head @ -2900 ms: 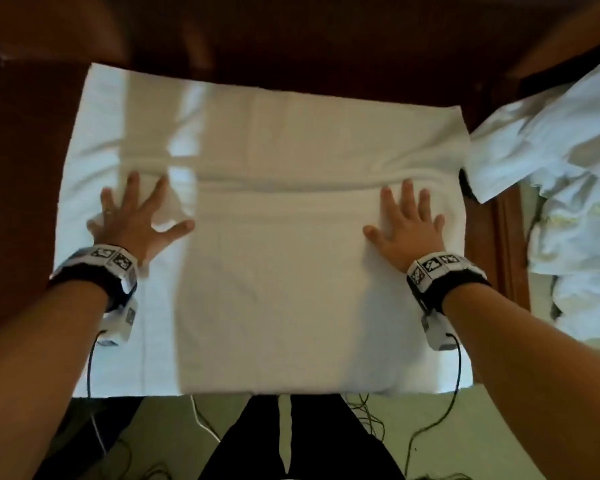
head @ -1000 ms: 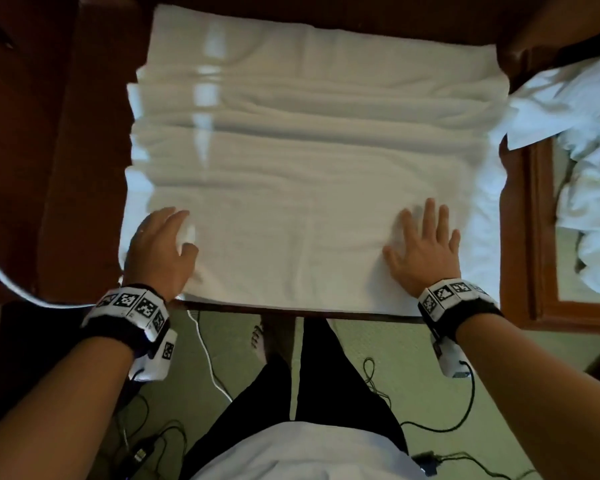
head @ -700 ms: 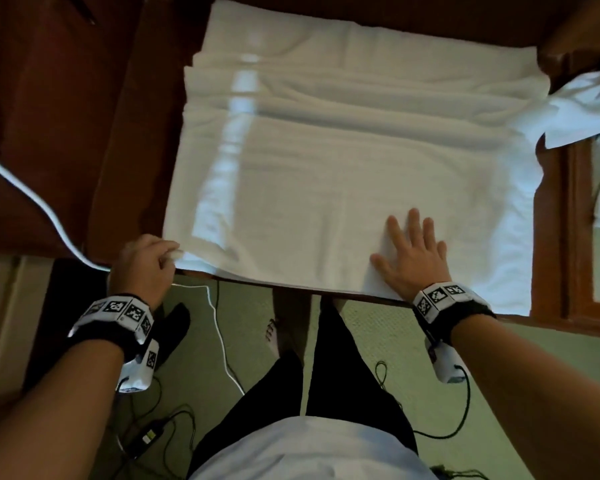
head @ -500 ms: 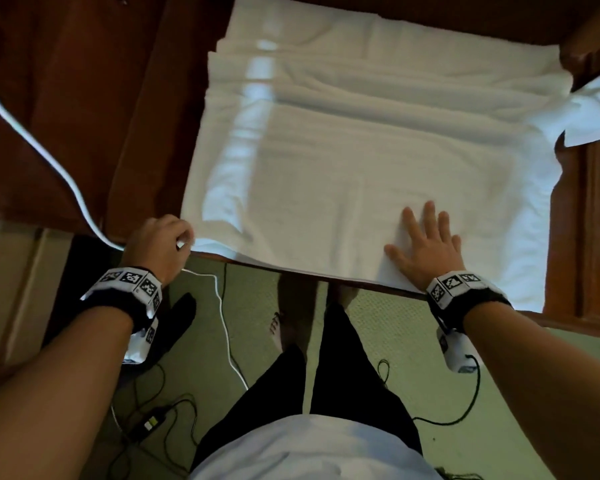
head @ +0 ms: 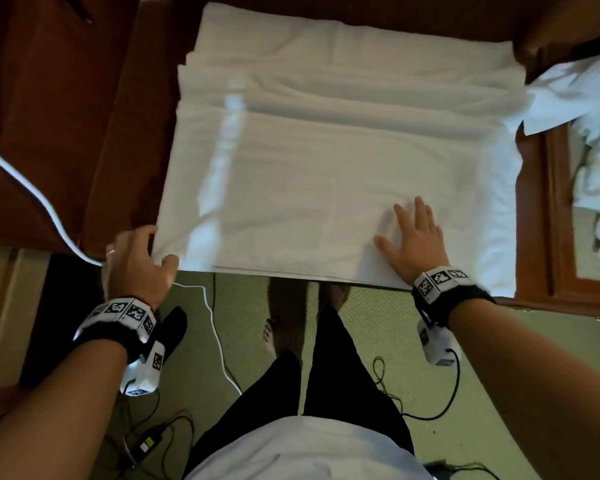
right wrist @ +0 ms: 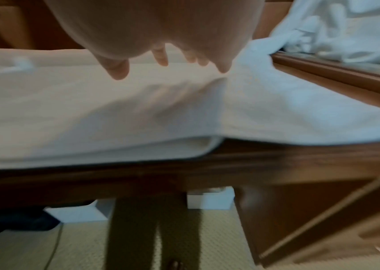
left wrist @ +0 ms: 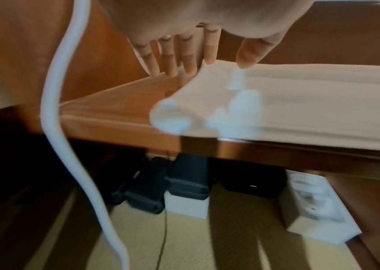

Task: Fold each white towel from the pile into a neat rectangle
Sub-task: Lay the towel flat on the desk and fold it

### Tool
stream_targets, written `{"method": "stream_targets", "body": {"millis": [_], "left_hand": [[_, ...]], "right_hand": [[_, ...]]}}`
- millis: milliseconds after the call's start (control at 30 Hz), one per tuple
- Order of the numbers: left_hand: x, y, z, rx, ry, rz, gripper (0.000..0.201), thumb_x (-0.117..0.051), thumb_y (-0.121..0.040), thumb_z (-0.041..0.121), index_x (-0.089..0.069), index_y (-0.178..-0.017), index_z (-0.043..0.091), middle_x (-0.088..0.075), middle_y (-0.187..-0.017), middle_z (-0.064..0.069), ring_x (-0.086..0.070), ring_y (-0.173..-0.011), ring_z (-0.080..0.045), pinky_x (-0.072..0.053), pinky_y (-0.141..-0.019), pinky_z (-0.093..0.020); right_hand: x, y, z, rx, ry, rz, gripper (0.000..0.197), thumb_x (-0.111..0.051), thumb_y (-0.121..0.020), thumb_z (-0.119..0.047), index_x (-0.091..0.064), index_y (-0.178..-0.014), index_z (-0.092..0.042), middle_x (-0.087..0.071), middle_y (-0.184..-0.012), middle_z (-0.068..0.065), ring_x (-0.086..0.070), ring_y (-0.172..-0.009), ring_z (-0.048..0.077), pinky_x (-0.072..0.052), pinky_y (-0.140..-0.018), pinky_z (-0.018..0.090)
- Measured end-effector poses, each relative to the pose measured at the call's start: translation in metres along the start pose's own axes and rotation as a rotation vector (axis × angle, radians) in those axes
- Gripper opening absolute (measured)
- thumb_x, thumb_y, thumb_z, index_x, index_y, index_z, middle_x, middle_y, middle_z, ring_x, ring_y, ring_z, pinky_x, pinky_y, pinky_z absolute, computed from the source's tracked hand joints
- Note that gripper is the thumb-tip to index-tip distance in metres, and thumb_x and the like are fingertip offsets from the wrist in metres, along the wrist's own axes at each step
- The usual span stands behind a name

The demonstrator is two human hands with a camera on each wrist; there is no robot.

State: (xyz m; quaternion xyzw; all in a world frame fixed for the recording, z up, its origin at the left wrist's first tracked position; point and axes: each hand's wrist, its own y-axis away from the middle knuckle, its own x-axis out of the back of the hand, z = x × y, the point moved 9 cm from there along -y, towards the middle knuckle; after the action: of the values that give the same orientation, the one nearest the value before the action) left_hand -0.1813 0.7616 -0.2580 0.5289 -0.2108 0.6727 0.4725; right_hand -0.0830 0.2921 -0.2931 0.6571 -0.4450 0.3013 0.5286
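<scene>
Sliding off the cloth, the left hand (head: 136,261) pinched the towel (head: 326,174) corner at lower left of the frame. The right hand (head: 414,242) lay flat, fingers spread, pinning it to the worktop (head: 118,133). Next fold likely needed that corner carried across.

We see the white towel (head: 326,161) spread flat across the tabletop (head: 118,133), folded into layers with stepped edges toward 12 o'clock. Its near edge lies along the tabletop's front, the 7 o'clock corner lifted slightly. The pile of towels (head: 596,150) sits rumpled at 3 o'clock, one flap touching it.
</scene>
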Motion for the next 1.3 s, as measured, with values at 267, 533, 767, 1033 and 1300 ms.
{"method": "stream_targets", "body": {"millis": [267, 533, 767, 1033, 1300], "left_hand": [[-0.115, -0.011, 0.106, -0.311, -0.413, -0.424, 0.082, -0.02, -0.089, 0.08, 0.001, -0.158, 0.042, 0.014, -0.167, 0.002, 0.005, -0.153, -0.034, -0.008, -0.121, -0.058], [-0.139, 0.0, 0.141, -0.401, -0.397, -0.308, 0.086, -0.008, -0.083, 0.082, 0.004, -0.157, 0.041, 0.014, -0.167, 0.0, 0.008, -0.153, -0.034, -0.002, -0.119, -0.063], [-0.145, 0.007, 0.143, -0.411, -0.361, -0.245, 0.085, -0.017, -0.087, 0.078, -0.009, -0.159, 0.035, 0.006, -0.169, -0.004, 0.001, -0.152, -0.04, -0.004, -0.114, -0.07], [-0.142, 0.008, 0.151, -0.434, -0.343, -0.213, 0.083, -0.026, -0.088, 0.074, -0.025, -0.157, 0.029, -0.011, -0.167, -0.012, -0.012, -0.149, -0.047, -0.012, -0.108, -0.077], [-0.145, 0.004, 0.149, -0.419, -0.327, -0.207, 0.084, -0.026, -0.085, 0.076, -0.023, -0.158, 0.033, -0.007, -0.168, -0.007, -0.01, -0.149, -0.046, -0.01, -0.108, -0.077]], "right_hand": [[-0.014, 0.036, 0.089, -0.135, -0.028, -0.116, 0.069, -0.039, -0.1, -0.054, -0.008, -0.157, -0.032, 0.017, -0.165, 0.003, 0.006, -0.152, 0.032, -0.013, -0.121, 0.055], [0.029, 0.077, 0.201, -0.719, -0.225, 0.321, 0.041, -0.053, -0.093, -0.019, -0.05, -0.131, -0.005, -0.041, -0.137, 0.022, -0.041, -0.12, 0.042, -0.035, -0.1, 0.045], [0.057, 0.079, 0.195, -0.781, -0.449, 0.429, 0.021, -0.059, -0.091, -0.03, -0.059, -0.099, -0.01, -0.062, -0.11, 0.015, -0.058, -0.101, 0.033, -0.039, -0.078, 0.033], [0.094, 0.005, -0.05, 0.164, -0.475, 0.29, 0.03, -0.061, -0.095, -0.035, -0.065, -0.106, -0.008, -0.068, -0.104, 0.012, -0.059, -0.097, 0.03, -0.043, -0.084, 0.036], [0.033, 0.03, 0.041, -0.08, -0.027, 0.25, 0.033, -0.065, -0.087, -0.031, -0.065, -0.113, -0.01, -0.056, -0.118, 0.012, -0.052, -0.105, 0.036, -0.051, -0.082, 0.048]]}}
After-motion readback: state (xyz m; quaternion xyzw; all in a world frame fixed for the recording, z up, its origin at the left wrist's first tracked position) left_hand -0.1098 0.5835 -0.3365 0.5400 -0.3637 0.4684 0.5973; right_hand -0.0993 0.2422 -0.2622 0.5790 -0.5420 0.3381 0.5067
